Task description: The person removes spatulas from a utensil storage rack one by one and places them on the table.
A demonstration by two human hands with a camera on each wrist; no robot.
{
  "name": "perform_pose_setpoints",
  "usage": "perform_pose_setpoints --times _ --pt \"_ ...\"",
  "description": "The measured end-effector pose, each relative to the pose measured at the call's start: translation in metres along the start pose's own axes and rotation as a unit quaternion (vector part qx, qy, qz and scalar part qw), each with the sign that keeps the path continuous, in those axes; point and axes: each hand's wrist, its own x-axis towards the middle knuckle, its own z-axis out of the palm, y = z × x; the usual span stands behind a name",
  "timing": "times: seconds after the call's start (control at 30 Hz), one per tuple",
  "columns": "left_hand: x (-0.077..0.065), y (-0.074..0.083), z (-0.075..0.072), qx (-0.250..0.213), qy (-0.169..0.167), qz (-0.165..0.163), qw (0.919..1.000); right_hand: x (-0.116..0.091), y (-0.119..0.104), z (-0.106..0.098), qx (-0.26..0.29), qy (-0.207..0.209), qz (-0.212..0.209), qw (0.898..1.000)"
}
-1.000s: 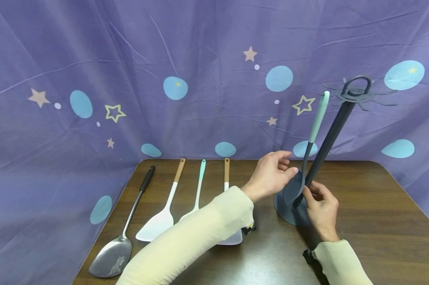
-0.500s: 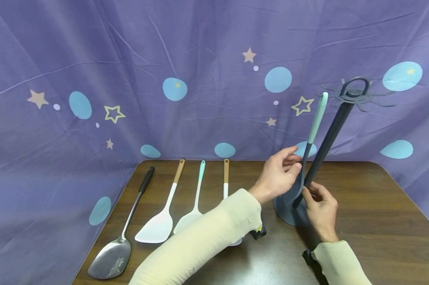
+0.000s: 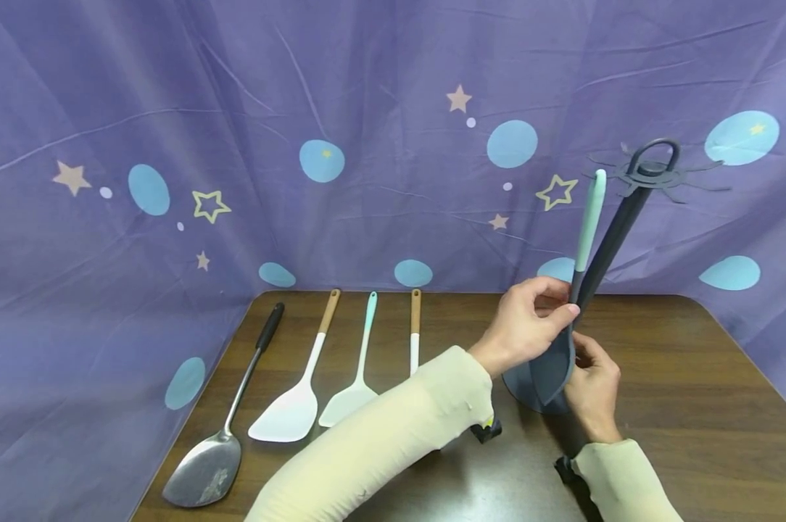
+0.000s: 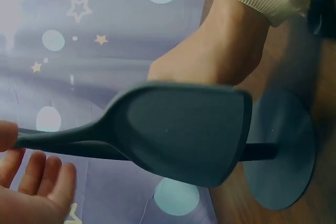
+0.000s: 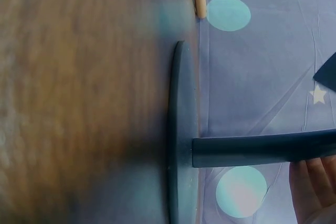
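Observation:
In the head view my left hand [image 3: 526,322] pinches the shaft of a spatula [image 3: 587,225] with a mint handle and a dark grey blade. The left wrist view shows the broad blade [image 4: 184,132] face on, the thumb and forefinger closed on the thin shaft. Behind the spatula stands a dark grey utensil stand [image 3: 615,235] with a round base and a ring of hooks on top. My right hand [image 3: 592,384] holds its post low down, partly behind the blade; the right wrist view shows the fingers [image 5: 315,182] against the post [image 5: 247,150].
Left on the wooden table [image 3: 693,377] lie a steel wok spatula [image 3: 207,471] with a black handle, a white turner [image 3: 288,417] with a wooden handle, and a mint-handled white turner [image 3: 350,399]. Another wooden-handled one [image 3: 415,315] is partly hidden by my left sleeve. A purple curtain [image 3: 393,217] hangs behind.
My left hand has moved right and taken hold of the spatula's shaft. The spatula's blade has shifted slightly to the right and lower, in front of the post. The right hand stays on the post.

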Motion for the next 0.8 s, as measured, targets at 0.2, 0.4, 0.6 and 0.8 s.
perform_pose_setpoints --times 0.2,0.4,0.6,0.8 --pt "-0.003 0.002 0.0 0.002 -0.003 -0.016 0.9999 0.0 0.002 -0.002 0.017 -0.014 -0.003 1.0" --pt "-0.006 0.002 0.002 0.002 -0.013 -0.009 0.9999 -0.001 0.005 -0.004 0.033 -0.025 0.006 0.999" --pt "-0.009 0.004 0.003 0.012 -0.018 -0.007 0.9997 0.0 0.005 -0.005 0.044 -0.028 -0.01 0.999" --pt "-0.015 0.01 0.003 0.016 -0.021 -0.019 0.9995 -0.001 0.004 -0.006 0.037 -0.028 -0.005 0.999"
